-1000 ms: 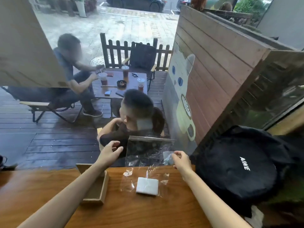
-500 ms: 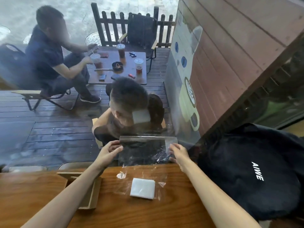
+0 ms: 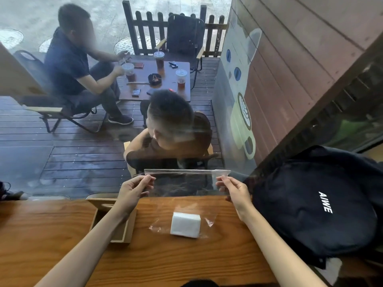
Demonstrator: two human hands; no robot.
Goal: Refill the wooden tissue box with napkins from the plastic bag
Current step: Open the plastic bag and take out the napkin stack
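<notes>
**One napkin stack, one flimsy bag, two pinching hands**

I had both hands up at the far edge of the wooden table (image 3: 62,235). My left hand (image 3: 132,190) pinched the left upper edge of the plastic bag (image 3: 186,184), and my right hand (image 3: 234,190) pinched the right upper edge, so the bag hung upright between them with its bottom on the table. I judged the film thin, limp and slippery, best held at its stiffer top strip. One white napkin stack (image 3: 185,224) lay inside at the bottom, near me; it looked light, soft and squashable, so I would have taken it by its two long sides. One wooden tissue box (image 3: 122,233) lay open just left of the bag, under my left forearm. One black backpack (image 3: 310,208) rested at the right.
</notes>
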